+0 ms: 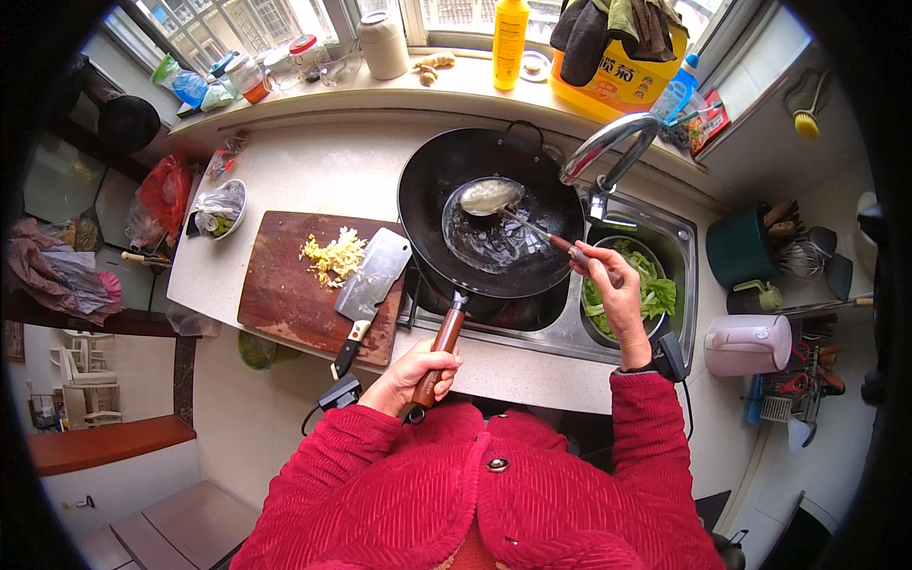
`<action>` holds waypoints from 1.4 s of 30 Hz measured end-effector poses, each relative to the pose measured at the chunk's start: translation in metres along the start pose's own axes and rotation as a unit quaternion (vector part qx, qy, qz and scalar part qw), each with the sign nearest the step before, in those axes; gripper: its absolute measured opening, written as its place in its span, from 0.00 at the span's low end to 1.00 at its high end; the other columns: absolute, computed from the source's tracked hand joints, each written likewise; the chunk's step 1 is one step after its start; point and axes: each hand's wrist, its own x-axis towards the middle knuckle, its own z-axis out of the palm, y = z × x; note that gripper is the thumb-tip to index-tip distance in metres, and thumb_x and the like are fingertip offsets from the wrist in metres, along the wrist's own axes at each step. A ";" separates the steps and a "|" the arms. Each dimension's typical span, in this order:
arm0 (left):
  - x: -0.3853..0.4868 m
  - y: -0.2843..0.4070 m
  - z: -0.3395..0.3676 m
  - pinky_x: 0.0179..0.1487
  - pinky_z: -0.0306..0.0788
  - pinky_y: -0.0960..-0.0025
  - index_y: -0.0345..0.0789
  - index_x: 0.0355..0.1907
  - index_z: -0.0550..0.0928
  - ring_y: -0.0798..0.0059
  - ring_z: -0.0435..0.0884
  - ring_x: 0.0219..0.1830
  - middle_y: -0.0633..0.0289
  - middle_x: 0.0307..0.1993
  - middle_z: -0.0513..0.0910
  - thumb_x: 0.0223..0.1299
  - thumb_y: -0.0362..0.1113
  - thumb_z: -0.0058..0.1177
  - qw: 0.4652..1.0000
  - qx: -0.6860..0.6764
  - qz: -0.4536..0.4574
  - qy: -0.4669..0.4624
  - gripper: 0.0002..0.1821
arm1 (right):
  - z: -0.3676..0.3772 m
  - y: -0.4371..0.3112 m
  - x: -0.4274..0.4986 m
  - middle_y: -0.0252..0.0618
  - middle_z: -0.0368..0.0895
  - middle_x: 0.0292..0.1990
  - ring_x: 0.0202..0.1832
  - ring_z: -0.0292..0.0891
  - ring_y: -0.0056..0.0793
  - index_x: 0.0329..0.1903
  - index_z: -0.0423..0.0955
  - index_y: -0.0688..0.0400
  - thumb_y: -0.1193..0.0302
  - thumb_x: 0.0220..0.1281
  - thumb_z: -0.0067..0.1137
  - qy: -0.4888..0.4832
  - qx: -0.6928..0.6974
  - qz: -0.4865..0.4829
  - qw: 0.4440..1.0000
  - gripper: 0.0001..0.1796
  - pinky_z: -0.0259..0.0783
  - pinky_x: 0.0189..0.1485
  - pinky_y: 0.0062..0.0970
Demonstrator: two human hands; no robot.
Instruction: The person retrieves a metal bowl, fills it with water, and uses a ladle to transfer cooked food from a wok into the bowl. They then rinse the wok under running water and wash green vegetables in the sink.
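My left hand [417,374] grips the wooden handle of a black wok [427,206], which is held over the sink beside the cutting board. In my right hand [613,292] is the wooden handle of a metal ladle [491,197]; its bowl is inside the wok, above a shallow pool of cloudy liquid. On the wooden cutting board [278,285] lie chopped garlic or ginger [333,258] and a cleaver [376,274]. Cut green leaves [659,293] fill a round container in the right sink basin, partly hidden by my right hand.
A chrome faucet [620,139] arches close to the wok's right rim. A bowl with a plastic bag [219,206] stands left of the board. Right of the sink are a pink electric kettle [744,345] and a green utensil holder [737,246]. Bottles and jars line the windowsill.
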 end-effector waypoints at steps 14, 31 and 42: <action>0.001 0.000 0.001 0.16 0.66 0.73 0.36 0.30 0.70 0.77 0.71 0.12 0.64 0.18 0.72 0.58 0.31 0.56 1.000 0.011 0.001 0.009 0.08 | -0.004 -0.100 0.009 0.44 0.84 0.31 0.22 0.79 0.21 0.37 0.77 0.65 0.64 0.73 0.45 -0.003 -0.100 0.029 0.995 0.18 0.76 0.24 0.18; -0.001 0.003 -0.002 0.15 0.67 0.72 0.36 0.31 0.70 0.77 0.71 0.12 0.65 0.18 0.71 0.59 0.31 0.55 1.000 0.007 -0.002 -0.001 0.08 | 0.070 -0.003 -0.008 0.38 0.82 0.34 0.30 0.79 0.17 0.40 0.77 0.66 0.74 0.68 0.54 0.076 -0.075 -0.093 0.990 0.07 0.76 0.34 0.16; -0.002 0.004 -0.003 0.15 0.67 0.72 0.36 0.30 0.69 0.77 0.71 0.12 0.65 0.18 0.71 0.59 0.31 0.55 1.000 0.003 0.001 -0.006 0.09 | 0.010 -0.127 0.011 0.43 0.84 0.32 0.23 0.79 0.21 0.38 0.74 0.63 0.63 0.73 0.48 0.006 -0.152 -0.020 0.988 0.15 0.76 0.25 0.18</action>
